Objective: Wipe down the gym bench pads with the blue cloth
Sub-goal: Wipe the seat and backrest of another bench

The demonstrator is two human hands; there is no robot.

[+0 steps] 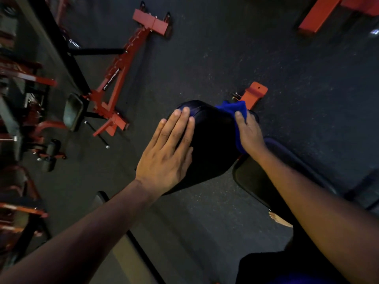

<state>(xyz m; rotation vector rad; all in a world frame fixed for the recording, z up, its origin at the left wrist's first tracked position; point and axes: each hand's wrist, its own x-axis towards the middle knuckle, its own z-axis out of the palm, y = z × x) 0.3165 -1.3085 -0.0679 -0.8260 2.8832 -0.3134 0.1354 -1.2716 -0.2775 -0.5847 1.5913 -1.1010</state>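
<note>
Two hands engaged: left hand (167, 153) lies flat, fingers straight, apparently steadying the black pad (213, 136); right hand (249, 133) has its grip clenched around the blue cloth (233, 108), pressing it against the pad's far side.

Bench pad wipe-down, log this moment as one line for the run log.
left hand: flat on black pad | right hand: pressing blue cloth on pad's right edge | stage: wiping
</note>
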